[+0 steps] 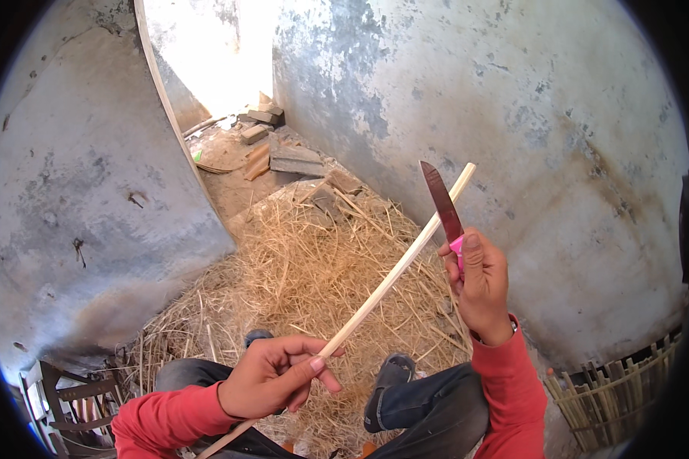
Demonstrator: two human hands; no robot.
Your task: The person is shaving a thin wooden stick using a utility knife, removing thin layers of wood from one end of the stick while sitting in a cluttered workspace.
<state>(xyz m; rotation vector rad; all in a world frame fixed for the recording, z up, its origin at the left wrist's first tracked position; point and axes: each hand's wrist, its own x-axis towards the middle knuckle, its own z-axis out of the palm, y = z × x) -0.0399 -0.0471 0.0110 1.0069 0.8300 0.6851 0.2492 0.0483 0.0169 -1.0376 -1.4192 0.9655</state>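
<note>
A long pale strip of split bamboo or wood (394,274) slants from my lap up to the right. My left hand (283,375) is closed around its lower part, thumb on top and the index finger stretched along it. A knife (443,200) with a dark, brownish blade and a pink handle is gripped in my right hand (478,279), thumb pressed along the handle. Its blade points up and to the left and crosses the strip near the upper end. Whether the edge touches the strip I cannot tell.
Loose straw-like shavings (298,268) cover the floor before my feet. Broken bricks and slabs (295,161) lie by the bright doorway. Stained walls (513,115) rise on both sides. A slatted bamboo basket (616,398) stands at right, a dark wooden chair-like frame (76,398) at left.
</note>
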